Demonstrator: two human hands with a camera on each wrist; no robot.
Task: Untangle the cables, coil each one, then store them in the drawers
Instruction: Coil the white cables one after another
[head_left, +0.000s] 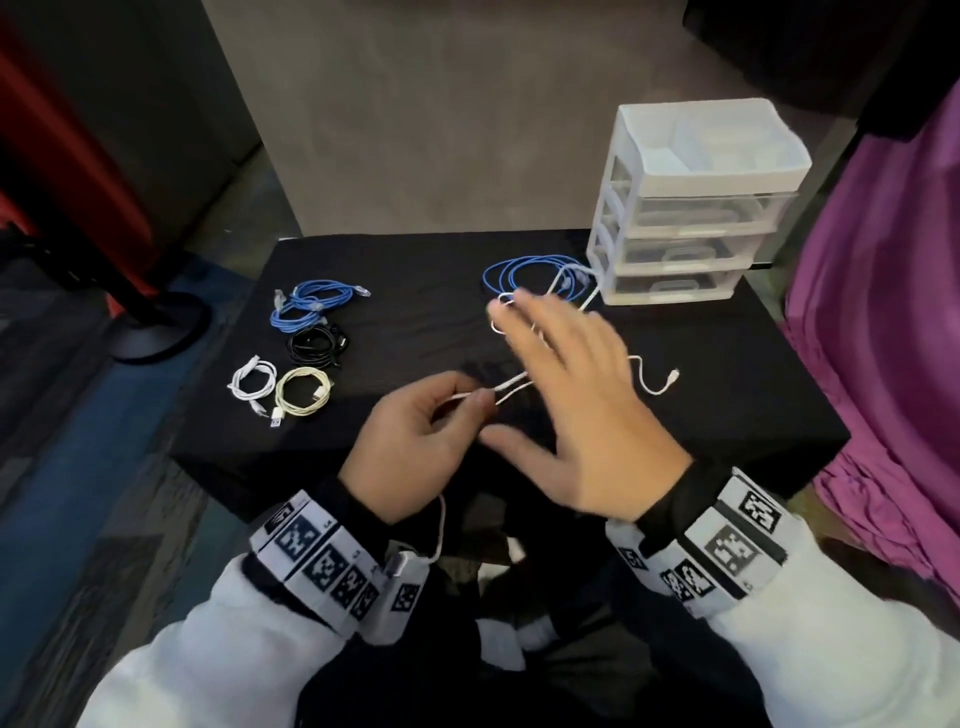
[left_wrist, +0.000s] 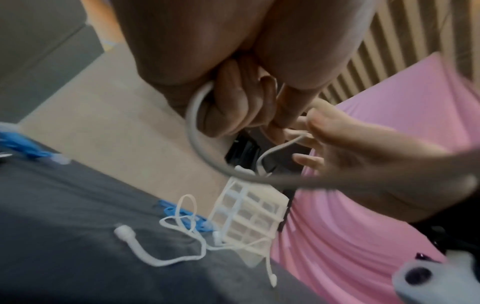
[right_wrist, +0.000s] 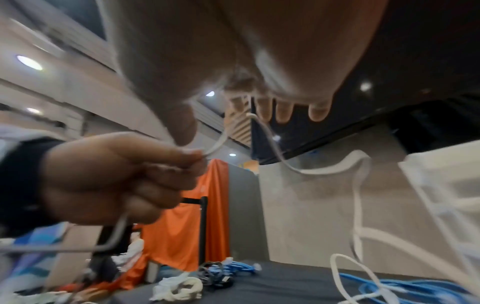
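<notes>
Above the table, left hand pinches white cable.

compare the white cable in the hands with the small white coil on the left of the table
The white cable is uncoiled, sprawling in loose loops toward the drawer unit; the small white coil is wound into a tidy ring. The left hand pinches the white cable and lifts part of it, while the small white coil lies flat and untouched. Both are thin white cables with connector ends.

head view downward, wrist views close, sharing drawers
</notes>
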